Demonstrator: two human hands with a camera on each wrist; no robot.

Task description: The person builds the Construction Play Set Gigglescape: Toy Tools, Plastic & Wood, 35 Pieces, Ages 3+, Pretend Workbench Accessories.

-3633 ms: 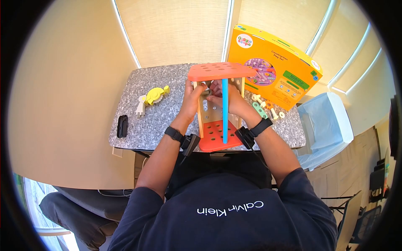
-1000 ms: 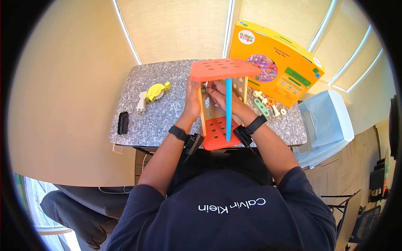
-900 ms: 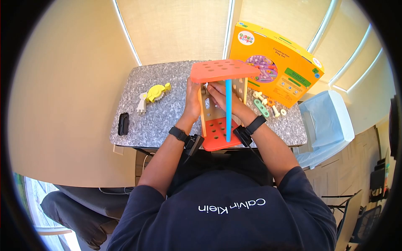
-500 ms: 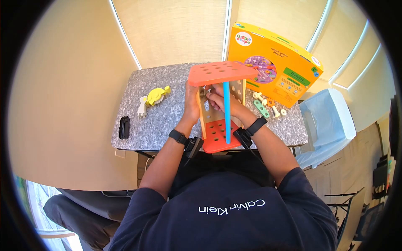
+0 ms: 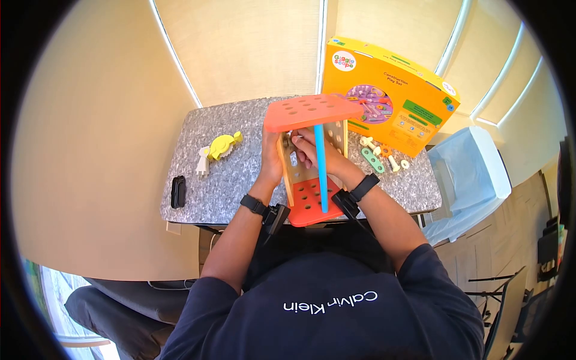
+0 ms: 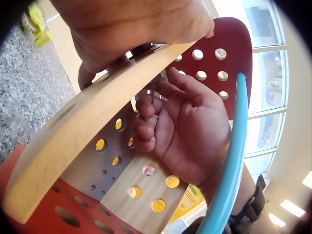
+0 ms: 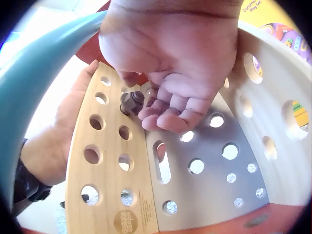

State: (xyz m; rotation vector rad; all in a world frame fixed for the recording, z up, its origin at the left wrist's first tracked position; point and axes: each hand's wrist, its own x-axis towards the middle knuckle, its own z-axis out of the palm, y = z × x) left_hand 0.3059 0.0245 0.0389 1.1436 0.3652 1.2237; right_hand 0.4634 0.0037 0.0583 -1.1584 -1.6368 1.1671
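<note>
A toy workbench frame [image 5: 315,111] with a red top, a red base and perforated sides stands at the table's front edge. My left hand [image 6: 131,22] grips its left wooden panel [image 7: 109,141] from outside, under the top. Through the open front, my right hand [image 7: 170,63] reaches in behind the blue post [image 5: 321,168]. Its thumb and forefinger pinch a dark hexagonal nut [image 7: 131,102] at the panel's inner face, high up. The other fingers are curled. A dark piece [image 6: 141,50] shows beneath my left hand on the outer face, mostly hidden.
Left on the grey table [image 5: 210,123] lie a yellow-and-white toy tool [image 5: 222,147] and a black case [image 5: 178,192]. Behind stands a yellow box [image 5: 390,96]. Right are a green perforated strip [image 5: 372,161], cream bolts [image 5: 393,163] and a lined bin [image 5: 471,174].
Earlier, my left thumb was inside the frame by a ribbed grey piece; now my left hand is outside the panel. My right fingers have shifted and curled at the nut.
</note>
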